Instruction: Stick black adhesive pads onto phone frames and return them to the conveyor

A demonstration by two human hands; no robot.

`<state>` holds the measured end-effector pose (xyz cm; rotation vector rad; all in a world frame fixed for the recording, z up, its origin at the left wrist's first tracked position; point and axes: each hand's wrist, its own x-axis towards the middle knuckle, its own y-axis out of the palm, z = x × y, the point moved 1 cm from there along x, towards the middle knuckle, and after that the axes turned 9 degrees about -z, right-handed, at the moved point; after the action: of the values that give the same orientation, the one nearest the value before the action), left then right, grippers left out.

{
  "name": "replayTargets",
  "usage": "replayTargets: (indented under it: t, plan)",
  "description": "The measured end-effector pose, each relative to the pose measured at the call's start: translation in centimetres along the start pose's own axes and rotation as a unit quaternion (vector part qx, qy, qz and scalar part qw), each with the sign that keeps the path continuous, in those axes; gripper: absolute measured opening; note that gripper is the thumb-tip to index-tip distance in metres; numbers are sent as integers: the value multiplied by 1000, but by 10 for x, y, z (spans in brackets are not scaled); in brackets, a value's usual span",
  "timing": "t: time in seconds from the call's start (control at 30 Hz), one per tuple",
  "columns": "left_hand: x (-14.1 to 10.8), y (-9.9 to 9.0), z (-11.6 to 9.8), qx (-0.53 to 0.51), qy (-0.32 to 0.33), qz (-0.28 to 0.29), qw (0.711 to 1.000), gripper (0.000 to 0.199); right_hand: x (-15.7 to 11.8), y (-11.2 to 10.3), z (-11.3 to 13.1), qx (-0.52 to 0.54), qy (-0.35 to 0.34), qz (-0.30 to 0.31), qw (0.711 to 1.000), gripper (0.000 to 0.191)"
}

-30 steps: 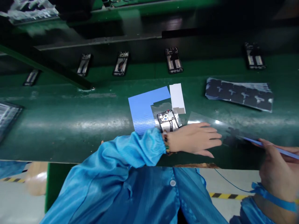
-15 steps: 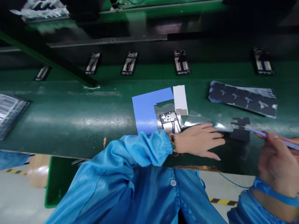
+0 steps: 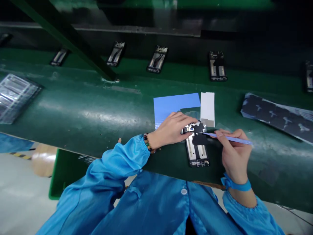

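Note:
In front of me lies an opened phone (image 3: 195,152) with its inner parts showing. My left hand (image 3: 170,130) holds it by its upper left, the index finger over the top end and the thumb at the left side. My right hand (image 3: 236,153) grips lilac tweezers (image 3: 227,137) pen-like, with the tips pointing left over the phone. A thin black sticker (image 3: 200,140) is at those tips, across the phone's upper half. Whether it is fully stuck down I cannot tell.
Behind my hands are a blue sheet (image 3: 176,101) and a white card (image 3: 207,106). Black sticker sheets (image 3: 276,114) are piled at right. Several opened phones (image 3: 157,59) line the back strip, near a slanting green post (image 3: 80,49). Clear plastic trays (image 3: 17,93) lie at left.
My right hand with the tweezers has come left, bringing the black sticker from the bench onto the phone. My left hand has drawn back left and taken hold of the phone. The view has shifted.

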<state>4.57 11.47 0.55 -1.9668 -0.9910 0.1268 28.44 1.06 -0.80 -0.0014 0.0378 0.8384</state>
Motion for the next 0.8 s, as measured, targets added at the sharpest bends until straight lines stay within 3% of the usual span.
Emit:
replayTargets:
  t: [0.13, 0.33, 0.8]
  plan:
    - [0, 3, 2, 11, 3, -9, 1000, 41, -1, 5, 2, -4, -21, -8, 1000, 45]
    - [-2, 5, 6, 45, 71, -14, 996, 27, 10, -5, -3, 50, -60, -109, 991, 44]
    - [1, 2, 4, 77, 67, 11, 995, 41, 7, -4, 0, 33, -51, -94, 994, 45]
